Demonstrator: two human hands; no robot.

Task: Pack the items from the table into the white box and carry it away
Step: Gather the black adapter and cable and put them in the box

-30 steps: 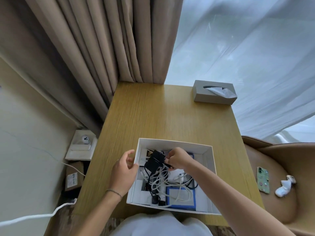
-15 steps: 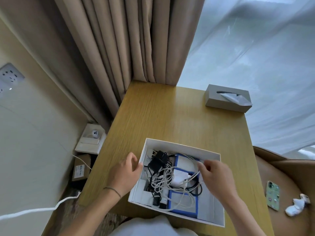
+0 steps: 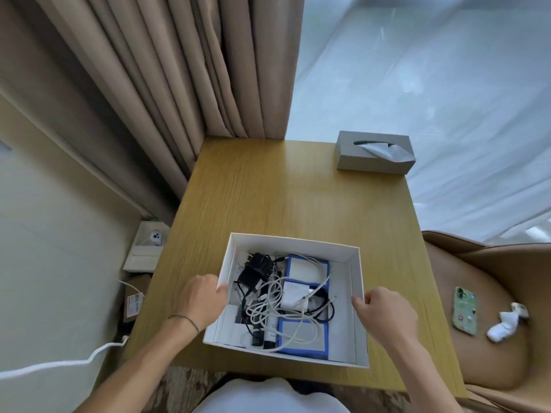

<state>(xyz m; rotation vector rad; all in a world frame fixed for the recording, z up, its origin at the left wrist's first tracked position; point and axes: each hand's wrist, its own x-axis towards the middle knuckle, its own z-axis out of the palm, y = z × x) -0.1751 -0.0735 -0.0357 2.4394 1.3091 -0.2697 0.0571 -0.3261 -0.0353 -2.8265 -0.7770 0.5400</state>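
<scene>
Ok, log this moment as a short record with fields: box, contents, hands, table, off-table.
box: white box, open, near table edge
contents: black adapter, white cables, white charger, blue-edged pads
hands: left hand grips the left wall; right hand grips the right wall
table: wooden table; grey tissue box at far right corner
off-table: phone on tan chair

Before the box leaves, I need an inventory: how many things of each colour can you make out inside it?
In the white box:
Blue-edged flat packs: 2, far and near
White charger block: 1
Black adapter: 1
White cable tangle: 1; strands cannot be separated
Black cable: 1
Total: 6 that can be told apart
</scene>
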